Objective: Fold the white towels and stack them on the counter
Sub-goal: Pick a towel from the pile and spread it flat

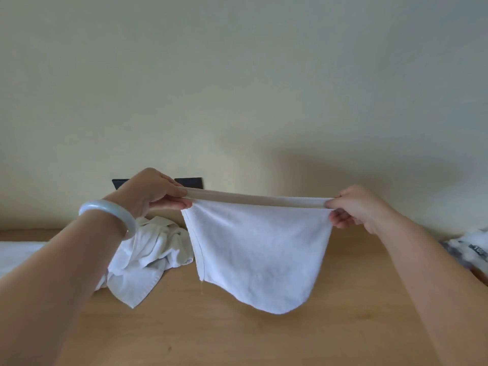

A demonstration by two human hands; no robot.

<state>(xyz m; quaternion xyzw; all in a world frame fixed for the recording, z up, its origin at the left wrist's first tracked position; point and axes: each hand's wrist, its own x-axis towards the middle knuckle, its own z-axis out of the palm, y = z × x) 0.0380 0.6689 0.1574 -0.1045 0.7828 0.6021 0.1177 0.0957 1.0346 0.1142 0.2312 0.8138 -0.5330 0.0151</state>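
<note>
A white towel point(258, 249) hangs in the air above the wooden counter point(237, 336), stretched by its top hem between both hands. My left hand point(150, 194) pinches the left corner; a pale bangle sits on that wrist. My right hand point(353, 207) pinches the right corner. The towel's lower edge droops close to the counter. A crumpled heap of white towels point(148, 254) lies on the counter behind my left forearm. A flat white towel point(18, 253) shows at the far left edge.
A plain wall rises behind the counter, with a dark socket plate point(188, 182) partly hidden by my left hand. A plastic-wrapped packet point(467, 250) lies at the right edge of the counter.
</note>
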